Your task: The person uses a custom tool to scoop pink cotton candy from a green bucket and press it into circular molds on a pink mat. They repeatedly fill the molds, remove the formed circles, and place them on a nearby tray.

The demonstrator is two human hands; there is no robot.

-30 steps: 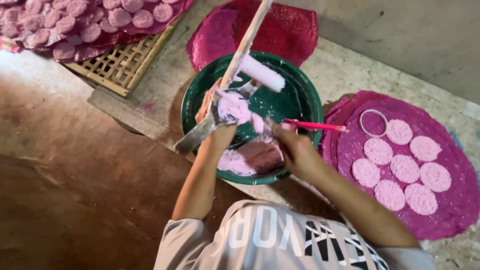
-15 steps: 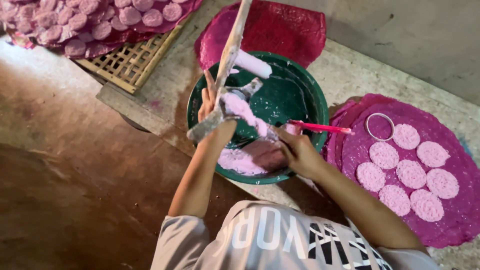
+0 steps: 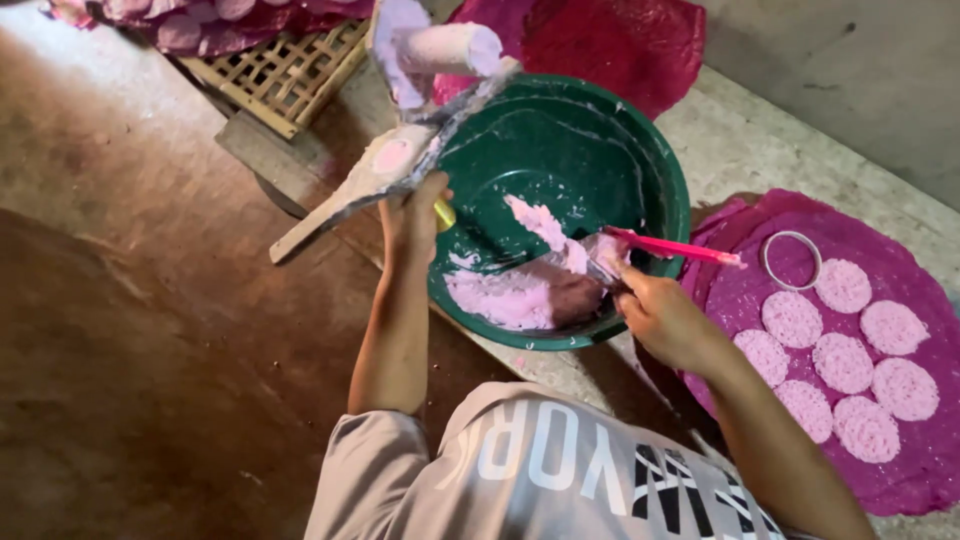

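Note:
A dark green bowl (image 3: 662,176) holds pink paste (image 3: 505,297) along its near side. My left hand (image 3: 414,214) sits at the bowl's left rim, gripping a long flat paddle (image 3: 345,192) smeared with pink paste. A white roller-like piece (image 3: 452,47) is attached at the paddle's top. My right hand (image 3: 660,316) rests on the bowl's near right rim and holds a pink-handled scraper (image 3: 680,249) whose tip is in the paste.
To the right lies a magenta cloth (image 3: 740,300) with several round pink discs (image 3: 842,362) and a white ring (image 3: 792,260). A red cloth (image 3: 620,40) lies behind the bowl. A bamboo rack (image 3: 285,70) with pink discs sits at the top left, above the brown floor (image 3: 130,330).
The paddle has swung from over the bowl's middle to its left rim and tilted flatter. My right hand has pushed the scraper into the paste. The view has moved closer.

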